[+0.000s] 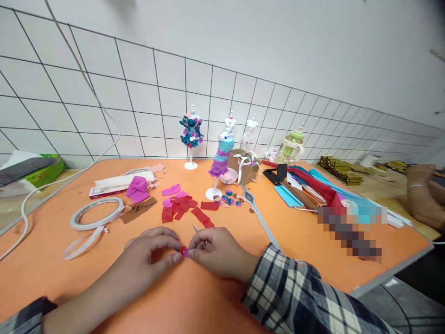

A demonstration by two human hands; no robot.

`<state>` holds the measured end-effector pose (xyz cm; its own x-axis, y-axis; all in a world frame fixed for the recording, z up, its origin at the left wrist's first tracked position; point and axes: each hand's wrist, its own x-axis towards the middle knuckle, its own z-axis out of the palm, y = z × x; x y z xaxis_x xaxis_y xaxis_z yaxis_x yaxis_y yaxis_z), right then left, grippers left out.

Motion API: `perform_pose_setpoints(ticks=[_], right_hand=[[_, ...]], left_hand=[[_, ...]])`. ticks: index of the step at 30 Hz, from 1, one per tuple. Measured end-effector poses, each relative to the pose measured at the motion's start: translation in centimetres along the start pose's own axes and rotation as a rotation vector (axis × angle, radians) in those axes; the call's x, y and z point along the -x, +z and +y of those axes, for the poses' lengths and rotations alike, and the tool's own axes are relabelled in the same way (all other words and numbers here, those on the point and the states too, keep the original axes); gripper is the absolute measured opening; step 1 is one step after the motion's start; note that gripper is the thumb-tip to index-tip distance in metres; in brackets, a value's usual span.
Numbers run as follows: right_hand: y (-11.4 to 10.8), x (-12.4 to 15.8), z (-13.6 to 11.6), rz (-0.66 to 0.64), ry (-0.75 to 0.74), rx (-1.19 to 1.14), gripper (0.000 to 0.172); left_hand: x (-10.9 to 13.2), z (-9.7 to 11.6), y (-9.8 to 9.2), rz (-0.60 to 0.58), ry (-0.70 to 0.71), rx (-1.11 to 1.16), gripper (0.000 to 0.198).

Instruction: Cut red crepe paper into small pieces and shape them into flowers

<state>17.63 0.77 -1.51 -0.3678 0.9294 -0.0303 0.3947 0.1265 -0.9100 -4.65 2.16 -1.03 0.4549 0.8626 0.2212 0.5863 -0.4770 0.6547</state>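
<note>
My left hand and my right hand rest on the orange table near its front edge, fingertips meeting. Between them they pinch a tiny red and pink crepe paper piece. A thin metal tool tip sticks up behind my right hand. Just beyond lie several red crepe paper scraps and pink scraps. Small paper flowers lie by the base of a mini mannequin in a blue and purple paper dress.
A double-sided tape roll lies left, with a pink bow behind it. More mannequins stand at the grid wall. A ruler, coloured paper sheets and another person's hand are on the right.
</note>
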Motion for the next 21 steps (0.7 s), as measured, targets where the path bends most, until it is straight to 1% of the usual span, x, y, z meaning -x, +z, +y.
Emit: perform_pose_setpoints(ticks=[2, 4, 6, 7, 10, 12, 15, 18, 20, 21], right_hand=[[0.1, 0.2, 0.1, -0.003, -0.013, 0.172, 0.008], [0.0, 0.4, 0.1, -0.005, -0.03, 0.321, 0.009], [-0.1, 0.5, -0.4, 0.024, -0.068, 0.411, 0.01], [-0.2, 0.4, -0.7, 0.057, -0.091, 0.423, 0.011], [-0.1, 0.0, -1.8, 0.135, -0.141, 0.345, 0.02], [0.2, -0.6, -2.3, 0.128, -0.118, 0.246, 0.024], [0.8, -1.6, -2.0, 0.075, -0.007, 0.107, 0.014], [1.1, -1.8, -1.2, 0.044, 0.089, -0.029, 0.007], [1.0, -1.4, -0.9, 0.025, 0.119, -0.048, 0.008], [0.8, -1.2, -0.9, 0.005, 0.129, -0.016, 0.008]], left_hand=[[0.6, -1.1, -0.7, 0.081, 0.023, -0.107, 0.024], [0.9, -1.6, -1.4, 0.124, 0.095, -0.167, 0.022], [0.8, -1.5, -1.9, 0.131, 0.139, -0.195, 0.022], [0.7, -1.3, -2.0, 0.147, 0.119, -0.18, 0.024], [0.3, -0.4, -1.9, 0.122, 0.031, -0.079, 0.029], [0.2, 0.1, -1.6, 0.11, -0.017, -0.037, 0.03], [0.2, 0.4, -1.3, 0.118, -0.06, -0.004, 0.03], [0.3, 0.7, -1.2, 0.062, -0.067, 0.043, 0.033], [0.3, 0.6, -1.2, 0.034, -0.064, 0.039, 0.035], [0.3, 0.5, -1.2, 0.042, -0.06, 0.013, 0.036]])
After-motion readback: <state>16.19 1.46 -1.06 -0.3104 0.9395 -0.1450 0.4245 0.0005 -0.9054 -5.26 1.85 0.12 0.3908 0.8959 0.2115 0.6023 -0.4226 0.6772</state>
